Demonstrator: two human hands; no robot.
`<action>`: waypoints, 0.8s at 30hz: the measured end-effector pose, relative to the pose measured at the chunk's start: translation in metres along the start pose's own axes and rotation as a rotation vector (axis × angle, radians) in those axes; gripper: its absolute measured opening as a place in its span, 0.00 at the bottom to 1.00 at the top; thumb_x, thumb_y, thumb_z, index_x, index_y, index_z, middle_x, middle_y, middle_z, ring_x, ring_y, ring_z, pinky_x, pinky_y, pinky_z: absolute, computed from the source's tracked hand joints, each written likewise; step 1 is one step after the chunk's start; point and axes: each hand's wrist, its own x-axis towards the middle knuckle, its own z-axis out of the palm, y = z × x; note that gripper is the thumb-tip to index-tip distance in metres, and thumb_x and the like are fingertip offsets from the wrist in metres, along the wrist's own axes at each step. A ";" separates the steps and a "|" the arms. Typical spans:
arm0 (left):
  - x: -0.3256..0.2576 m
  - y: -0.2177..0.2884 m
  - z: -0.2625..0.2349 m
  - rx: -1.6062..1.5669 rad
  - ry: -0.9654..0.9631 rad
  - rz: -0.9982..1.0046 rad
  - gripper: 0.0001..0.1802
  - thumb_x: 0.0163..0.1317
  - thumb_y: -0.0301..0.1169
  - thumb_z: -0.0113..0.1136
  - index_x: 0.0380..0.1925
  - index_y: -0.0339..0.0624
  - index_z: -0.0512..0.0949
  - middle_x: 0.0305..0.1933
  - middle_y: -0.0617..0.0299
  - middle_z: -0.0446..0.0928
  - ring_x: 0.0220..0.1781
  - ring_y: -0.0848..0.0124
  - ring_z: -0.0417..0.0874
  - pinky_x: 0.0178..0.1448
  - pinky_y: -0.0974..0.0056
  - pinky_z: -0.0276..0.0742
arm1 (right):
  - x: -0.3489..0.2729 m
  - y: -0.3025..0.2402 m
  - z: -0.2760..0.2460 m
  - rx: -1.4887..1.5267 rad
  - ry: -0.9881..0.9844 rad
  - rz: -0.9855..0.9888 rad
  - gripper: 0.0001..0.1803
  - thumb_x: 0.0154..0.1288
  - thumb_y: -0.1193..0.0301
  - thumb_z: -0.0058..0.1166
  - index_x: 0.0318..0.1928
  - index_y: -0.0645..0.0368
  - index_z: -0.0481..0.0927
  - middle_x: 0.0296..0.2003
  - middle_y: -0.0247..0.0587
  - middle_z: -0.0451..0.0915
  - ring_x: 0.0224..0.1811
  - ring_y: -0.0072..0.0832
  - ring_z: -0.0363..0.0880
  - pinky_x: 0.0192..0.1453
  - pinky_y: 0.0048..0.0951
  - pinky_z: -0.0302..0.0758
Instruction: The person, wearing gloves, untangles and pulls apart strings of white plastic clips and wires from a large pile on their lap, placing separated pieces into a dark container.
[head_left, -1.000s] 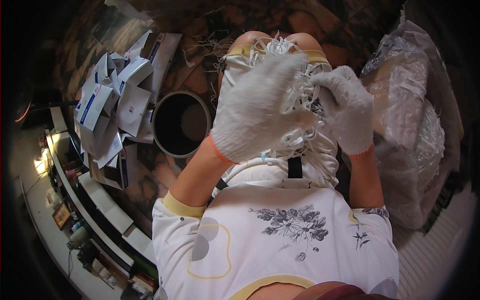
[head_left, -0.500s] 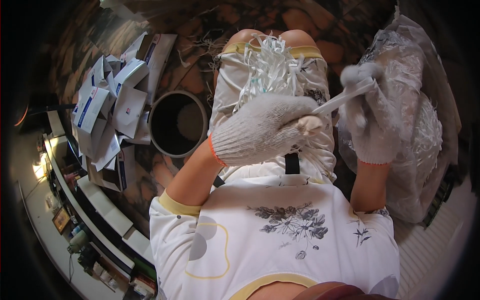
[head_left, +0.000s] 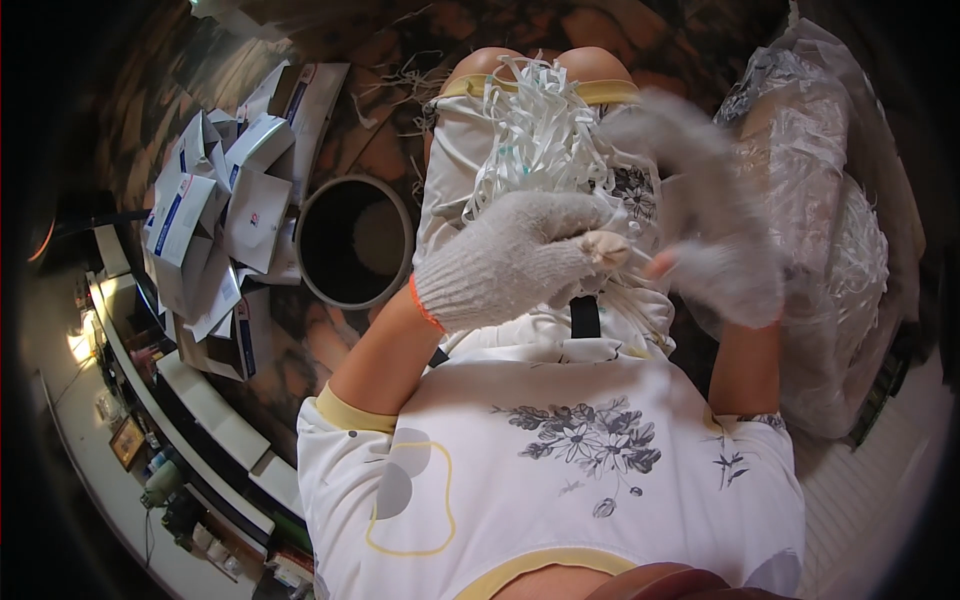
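Note:
Knitted white gloves with orange cuffs cover both of my hands, and a bare fingertip shows on each. Over my lap, my left hand [head_left: 520,262] is closed, with its thumb pressed against the fingers. A short bit of white strip [head_left: 634,232] shows at its tip; the rest is hidden in the glove. Just to the right is my right hand [head_left: 715,235], smeared by motion, so its grip is unclear. Beyond my left hand, a loose pile of flat white strips [head_left: 540,130] lies across my thighs.
A dark round bin [head_left: 353,242] stands left of my legs, beside a heap of white and blue folded cartons [head_left: 255,215]. At the right rests a large clear plastic bag [head_left: 825,230] holding more white strips. Stray strips [head_left: 410,85] lie on the patterned floor beyond my knees.
My right hand has swung left toward my left hand and is now blurred. The strip stretched between the hands no longer shows at full length. My left hand has barely moved.

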 end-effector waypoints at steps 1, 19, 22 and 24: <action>-0.001 -0.003 0.001 0.115 0.014 0.056 0.10 0.67 0.30 0.54 0.41 0.35 0.80 0.27 0.67 0.76 0.21 0.84 0.71 0.24 0.77 0.67 | 0.001 0.001 0.006 0.003 0.004 0.001 0.33 0.55 0.72 0.64 0.62 0.60 0.70 0.58 0.47 0.74 0.29 0.20 0.73 0.36 0.21 0.72; -0.031 -0.048 0.002 0.291 -0.267 0.081 0.11 0.67 0.34 0.47 0.34 0.38 0.74 0.29 0.55 0.73 0.31 0.62 0.74 0.41 0.60 0.71 | -0.037 0.060 -0.112 1.192 0.680 -0.007 0.16 0.72 0.65 0.44 0.23 0.46 0.64 0.15 0.21 0.53 0.15 0.16 0.51 0.20 0.23 0.55; -0.027 -0.052 -0.004 -0.030 -0.333 -0.187 0.13 0.70 0.37 0.48 0.33 0.40 0.75 0.27 0.67 0.72 0.26 0.80 0.69 0.31 0.71 0.67 | -0.028 0.045 -0.110 0.960 0.863 -0.026 0.16 0.71 0.64 0.43 0.22 0.45 0.62 0.15 0.20 0.52 0.13 0.15 0.49 0.17 0.23 0.55; -0.027 -0.051 -0.008 -0.128 -0.291 -0.237 0.12 0.69 0.36 0.49 0.32 0.40 0.75 0.27 0.69 0.71 0.25 0.81 0.67 0.30 0.73 0.65 | -0.021 0.030 -0.116 0.917 0.865 -0.049 0.18 0.71 0.64 0.43 0.20 0.46 0.61 0.16 0.20 0.54 0.13 0.16 0.50 0.17 0.23 0.56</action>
